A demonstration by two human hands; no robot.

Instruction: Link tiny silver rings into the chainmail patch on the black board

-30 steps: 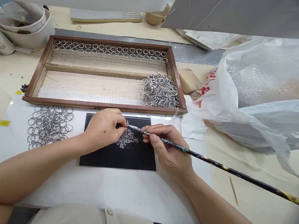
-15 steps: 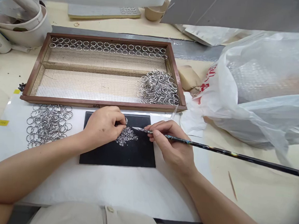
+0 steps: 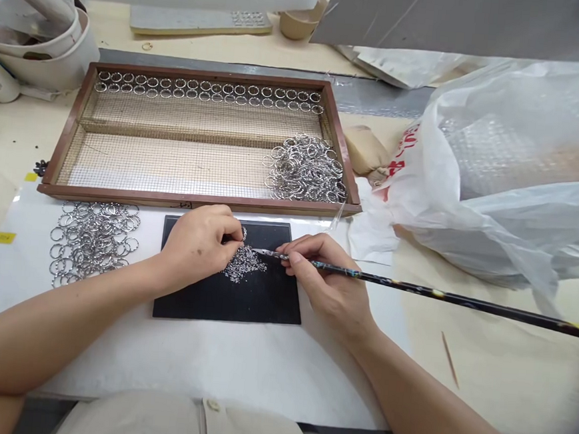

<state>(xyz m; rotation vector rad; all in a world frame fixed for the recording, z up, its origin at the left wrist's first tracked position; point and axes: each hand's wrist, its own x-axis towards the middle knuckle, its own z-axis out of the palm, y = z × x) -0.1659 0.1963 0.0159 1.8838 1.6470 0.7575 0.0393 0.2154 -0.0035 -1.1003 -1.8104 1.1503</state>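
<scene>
Silver ring in its pinch, the nearly closed left hand is over a black mat. The right hand grips a slender black tool, tip by tiny shiny pieces; beyond lies a brown-framed tray.

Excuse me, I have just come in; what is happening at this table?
A person is working over a black mat. The left hand pinches what looks like a silver ring. The right hand holds a long dark stick, its pointed tip close to the left fingertips, above a heap of tiny shiny pieces. Behind, a mesh tray holds two rows of rings and a loose pile. Another ring pile lies left of the mat.
</scene>
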